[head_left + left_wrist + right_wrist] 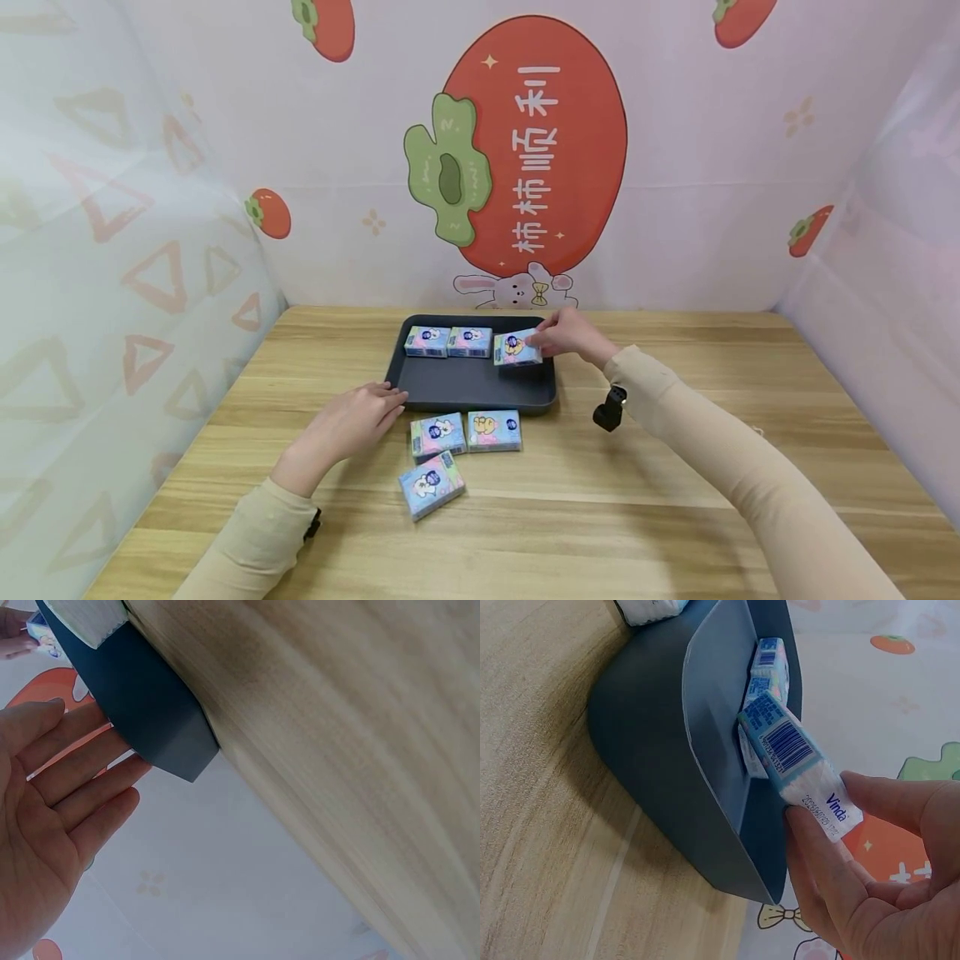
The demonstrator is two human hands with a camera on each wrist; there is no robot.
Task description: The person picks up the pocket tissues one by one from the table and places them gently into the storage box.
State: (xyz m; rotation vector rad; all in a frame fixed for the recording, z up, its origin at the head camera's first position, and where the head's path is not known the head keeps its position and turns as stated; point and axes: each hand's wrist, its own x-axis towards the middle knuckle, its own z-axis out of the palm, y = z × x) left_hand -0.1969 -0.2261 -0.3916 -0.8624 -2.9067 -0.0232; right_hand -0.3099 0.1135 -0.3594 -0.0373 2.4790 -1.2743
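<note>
My right hand (573, 335) pinches a small Vinda tissue pack (514, 348) by its right end, between thumb and fingers, over the right part of a dark tray (471, 385). In the right wrist view that tissue pack (787, 746) is tilted, its printed end toward my fingers. Two more packs, a left one (427, 342) and a middle one (470, 342), lie side by side along the tray's back wall. My left hand (352, 427) touches the tray's front left corner; the left wrist view shows its fingers (79, 769) extended against the tray wall.
Three tissue packs lie on the wooden table (637, 525) before the tray: a back left pack (438, 437), a back right pack (494, 431) and a front, angled pack (432, 485). Behind the table hangs a persimmon-printed backdrop (690, 167).
</note>
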